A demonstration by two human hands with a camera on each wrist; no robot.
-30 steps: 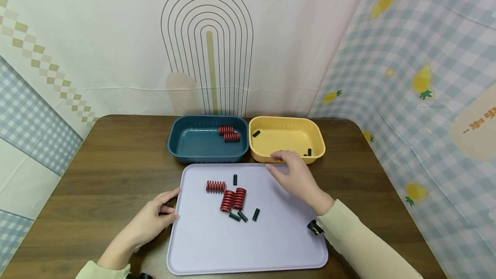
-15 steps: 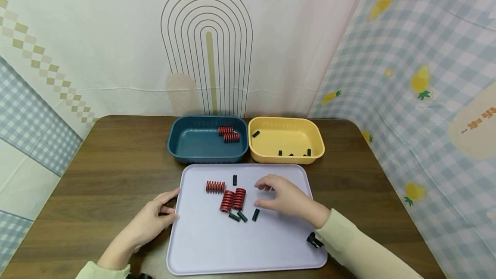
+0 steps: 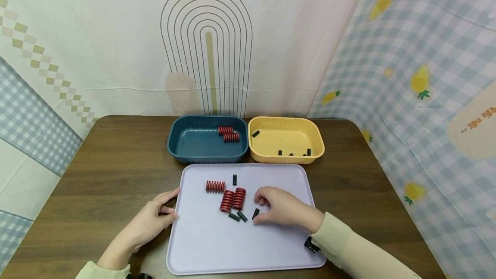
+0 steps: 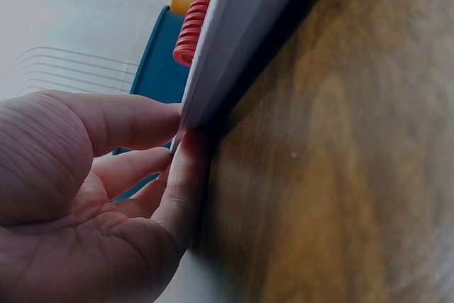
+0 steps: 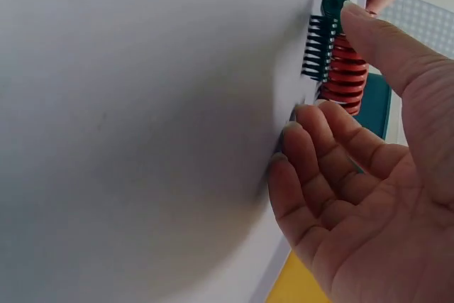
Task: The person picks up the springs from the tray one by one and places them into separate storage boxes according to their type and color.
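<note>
My left hand (image 3: pixel 152 218) touches the left edge of the pale lilac tray (image 3: pixel 209 244) with extended thumb and fingers, seen close up in the left wrist view. My right hand (image 3: pixel 284 208) is low over the tray, fingers bent and apart from the thumb, around a small dark green spring (image 3: pixel 255 213). In the right wrist view the thumb (image 5: pixel 383 40) is beside dark springs (image 5: pixel 319 47), with a gap to the other fingers. Three larger red springs (image 3: pixel 239 199) lie left of that hand. Two more small green springs (image 3: pixel 242 216) and a dark one (image 3: pixel 234 180) lie nearby.
Behind the tray, a dark blue bin (image 3: pixel 190 158) holds two red springs (image 3: pixel 230 137). A yellow bin (image 3: pixel 267 158) beside it contains several small dark springs (image 3: pixel 255 134). All stand on a brown wooden table (image 3: pixel 112 162), with a patterned cloth behind.
My right hand has moved from the yellow bin back over the tray, down to the small green spring. More dark springs show in the yellow bin. The left hand has stayed put.
</note>
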